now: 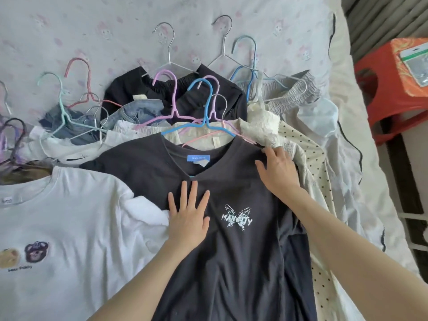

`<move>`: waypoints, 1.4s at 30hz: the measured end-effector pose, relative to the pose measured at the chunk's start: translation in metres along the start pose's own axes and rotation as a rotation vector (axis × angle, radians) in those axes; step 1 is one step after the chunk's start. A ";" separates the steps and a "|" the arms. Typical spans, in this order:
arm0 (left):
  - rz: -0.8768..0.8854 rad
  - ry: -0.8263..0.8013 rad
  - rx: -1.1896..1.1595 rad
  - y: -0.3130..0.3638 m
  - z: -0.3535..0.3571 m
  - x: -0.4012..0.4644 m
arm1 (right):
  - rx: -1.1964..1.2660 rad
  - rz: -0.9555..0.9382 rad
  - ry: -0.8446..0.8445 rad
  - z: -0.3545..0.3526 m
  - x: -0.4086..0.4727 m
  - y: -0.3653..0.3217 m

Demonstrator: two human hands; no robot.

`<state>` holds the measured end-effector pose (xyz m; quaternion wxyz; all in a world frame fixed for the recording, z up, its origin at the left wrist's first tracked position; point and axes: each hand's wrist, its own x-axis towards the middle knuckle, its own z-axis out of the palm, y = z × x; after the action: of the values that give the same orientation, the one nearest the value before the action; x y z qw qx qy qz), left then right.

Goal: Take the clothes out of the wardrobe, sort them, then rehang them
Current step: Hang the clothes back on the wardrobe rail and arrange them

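Note:
A dark grey T-shirt (231, 262) with a white butterfly print lies flat on top of a pile of hangered clothes on the bed. A blue hanger (203, 112) sticks out of its neckline. My left hand (188, 216) presses flat on the shirt's chest with fingers spread. My right hand (278, 170) rests with straight fingers on the shirt's right shoulder. A white T-shirt (69, 228) with two bear faces lies to the left. Beneath are black shorts (129, 89), denim pieces (139, 112), cream lace (261, 128) and a polka-dot garment (317, 163).
Several hangers in pink, mint, purple, blue and white fan out over the patterned bedsheet (115, 24). A red plastic stool (391, 89) with a packet on it stands right of the bed. The bed's edge runs down the right side.

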<state>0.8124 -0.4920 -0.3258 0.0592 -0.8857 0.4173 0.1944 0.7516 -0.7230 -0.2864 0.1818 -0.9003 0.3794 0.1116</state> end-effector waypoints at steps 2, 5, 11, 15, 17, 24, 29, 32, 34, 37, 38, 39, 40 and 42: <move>-0.010 -0.018 -0.021 -0.001 -0.001 -0.002 | 0.011 -0.005 -0.001 0.001 0.002 -0.004; 0.016 -0.027 -0.051 -0.006 -0.003 -0.004 | -0.055 0.008 0.014 -0.002 0.008 -0.010; 0.030 -0.050 -0.216 -0.013 -0.020 -0.001 | 0.004 0.008 -0.108 -0.019 0.026 -0.013; 0.012 -0.095 -0.288 -0.012 -0.031 -0.004 | 0.028 -0.050 -0.131 -0.021 0.013 -0.019; 0.003 -0.153 -0.300 -0.013 -0.037 -0.006 | 0.078 -0.053 -0.161 -0.018 0.007 -0.022; -0.039 -0.154 -0.392 -0.023 -0.048 -0.017 | 0.219 -0.010 -0.097 -0.002 0.010 -0.021; -0.008 0.179 -0.504 -0.033 -0.066 -0.020 | 0.428 -0.028 0.167 -0.012 -0.015 -0.021; 0.030 0.458 -0.457 -0.039 -0.091 -0.013 | 0.431 -0.075 0.276 -0.035 -0.034 -0.018; 0.004 0.554 -0.417 -0.042 -0.112 -0.008 | 0.428 -0.115 0.330 -0.050 -0.051 -0.014; -0.015 0.639 -0.319 -0.045 -0.144 -0.003 | 0.422 -0.168 0.415 -0.074 -0.079 -0.004; -0.005 0.638 -0.299 -0.044 -0.154 -0.004 | 0.418 -0.184 0.448 -0.084 -0.088 -0.001; 0.008 0.623 -0.297 -0.042 -0.163 -0.005 | 0.412 -0.192 0.484 -0.095 -0.097 0.003; 0.020 0.601 -0.319 -0.038 -0.172 -0.009 | 0.404 -0.192 0.525 -0.107 -0.106 0.007; 0.101 0.594 -0.415 -0.026 -0.191 -0.020 | 0.389 -0.167 0.608 -0.131 -0.125 0.016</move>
<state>0.8774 -0.5122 -0.1439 -0.2551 -0.8751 0.4110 0.0121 0.6624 -0.7075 -0.1287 0.2372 -0.8688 0.3552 -0.2503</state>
